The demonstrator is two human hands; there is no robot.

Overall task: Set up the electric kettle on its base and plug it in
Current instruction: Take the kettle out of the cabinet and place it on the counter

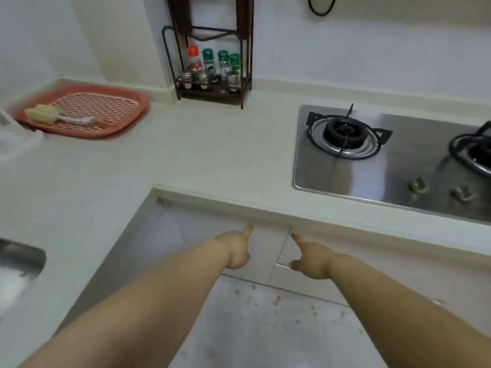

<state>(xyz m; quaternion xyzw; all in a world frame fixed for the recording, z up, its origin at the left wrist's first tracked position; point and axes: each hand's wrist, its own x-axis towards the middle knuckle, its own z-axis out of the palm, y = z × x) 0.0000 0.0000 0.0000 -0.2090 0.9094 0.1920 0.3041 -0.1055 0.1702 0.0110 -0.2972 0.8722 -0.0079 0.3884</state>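
Note:
No kettle, base or plug shows in the head view. Both my arms stretch down toward the white cabinet doors (pixel 265 251) below the counter edge. My left hand (pixel 236 248) is just left of the seam between the two doors, with a finger pointing up at the counter's underside. My right hand (pixel 310 257) is just right of that seam, fingers spread near the door's top edge. Neither hand holds anything. Whether the fingers touch the doors I cannot tell.
The pale L-shaped counter (pixel 212 155) carries a red draining tray (pixel 127 115) with a brush at the back left. A dark spice rack (pixel 212 75) stands in the corner. A steel gas hob (pixel 385 160) lies right, a sink (pixel 18 261) left. A black cord (pixel 321 6) hangs on the wall.

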